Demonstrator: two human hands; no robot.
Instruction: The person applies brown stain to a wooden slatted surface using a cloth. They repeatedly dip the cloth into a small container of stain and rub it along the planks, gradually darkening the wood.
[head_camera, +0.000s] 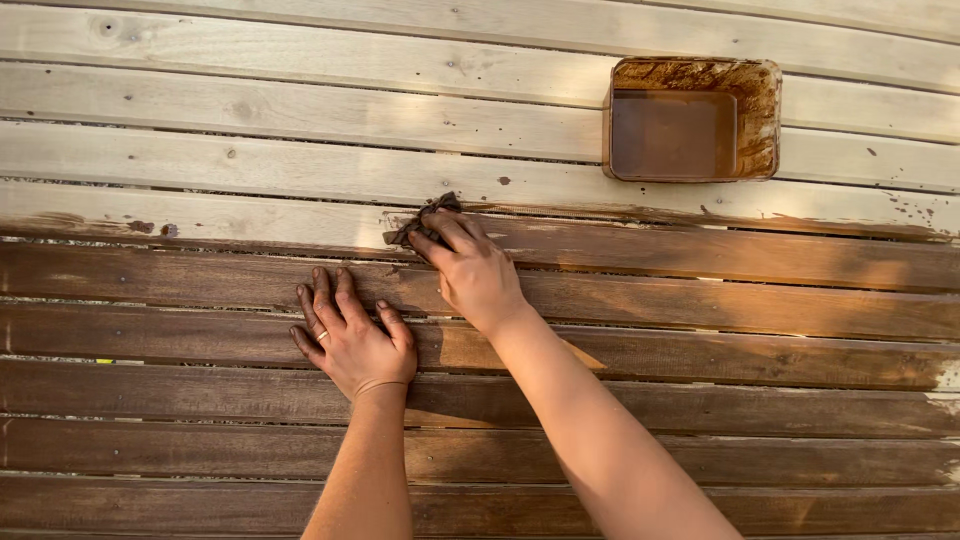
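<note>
Head view: right hand (475, 272) clenches a stain-soaked rag (420, 222) at the boundary plank's (250, 228) pale far edge, left hand (350, 340) flat and empty on a dark stained board (700, 300) nearer, stain tray (692, 120) far right; best wiped along the grain, evenly.

A tray (692, 120) sits on the slatted surface (200, 150), far right. Nearer, left of it, a rag (418, 222), seemingly, lies under the right hand (475, 270); the left hand (350, 335) rests nearer still.
</note>
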